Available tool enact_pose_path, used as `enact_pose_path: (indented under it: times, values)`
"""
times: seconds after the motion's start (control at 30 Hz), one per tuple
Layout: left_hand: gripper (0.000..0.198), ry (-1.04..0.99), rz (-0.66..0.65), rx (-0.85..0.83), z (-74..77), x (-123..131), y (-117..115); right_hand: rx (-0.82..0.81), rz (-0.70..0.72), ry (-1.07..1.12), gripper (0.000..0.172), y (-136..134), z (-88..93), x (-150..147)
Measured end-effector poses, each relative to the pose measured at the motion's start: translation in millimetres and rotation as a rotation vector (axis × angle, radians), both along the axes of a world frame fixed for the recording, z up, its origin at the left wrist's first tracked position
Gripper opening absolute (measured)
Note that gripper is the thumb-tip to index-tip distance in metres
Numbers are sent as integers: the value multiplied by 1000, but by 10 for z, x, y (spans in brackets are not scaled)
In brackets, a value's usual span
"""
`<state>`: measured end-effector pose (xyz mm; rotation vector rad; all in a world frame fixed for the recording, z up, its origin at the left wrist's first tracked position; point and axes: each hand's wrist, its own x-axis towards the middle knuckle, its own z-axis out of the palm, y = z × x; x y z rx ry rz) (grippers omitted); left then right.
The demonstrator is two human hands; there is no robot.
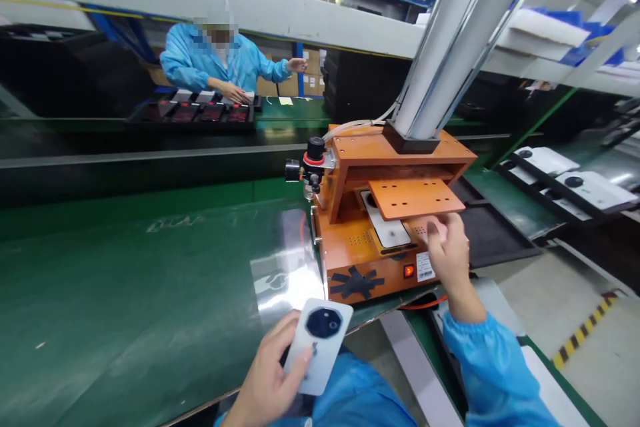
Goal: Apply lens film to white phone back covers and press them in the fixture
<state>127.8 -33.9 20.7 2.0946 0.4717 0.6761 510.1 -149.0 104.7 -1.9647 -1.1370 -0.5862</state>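
Note:
My left hand (277, 367) is closed around a pale smartphone (320, 353) with a dark camera module, its back facing up, at the lower middle. At the front right of an orange press machine (367, 280), my right hand (450, 253) has its fingers loosely bent and apart, slightly blurred, with nothing visible in them. It is just below the corner of the machine's raised orange plate (417, 199). Under that plate a second pale phone (393, 232) lies in the machine's bed. The plate hides part of it.
A co-worker in blue (220, 63) sits across the line behind a black tray (190, 117) of phones. Black trays (500, 233) lie to the right, with more pale phones (595, 187) farther right. A black-knobbed regulator (315, 163) juts from the machine's left side. The green bench (125, 307) extends left.

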Motion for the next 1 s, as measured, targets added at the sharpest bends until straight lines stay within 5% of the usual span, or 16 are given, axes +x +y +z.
enact_pose_path:
  times: [0.13,0.33,0.53,0.77,0.9,1.0]
  values:
    - [13,53,-205,290,240,291,-264,134,-162,-89,33,-770,-441,-166]
    - [10,188,-227,646,160,768,-384,-125,-186,-268,45,-1231,-935,-159]
    - [14,233,-126,790,161,848,-484,-170,-151,-320,52,-1281,-920,-110]
    - [17,288,-34,761,136,800,-593,-154,-138,-275,49,-1271,-967,13]
    - [18,256,-56,632,216,738,-591,-159,-151,-205,41,-1288,-858,-34]
    - [13,78,-88,347,317,635,-612,-121,-45,-110,42,-1367,-766,-357]
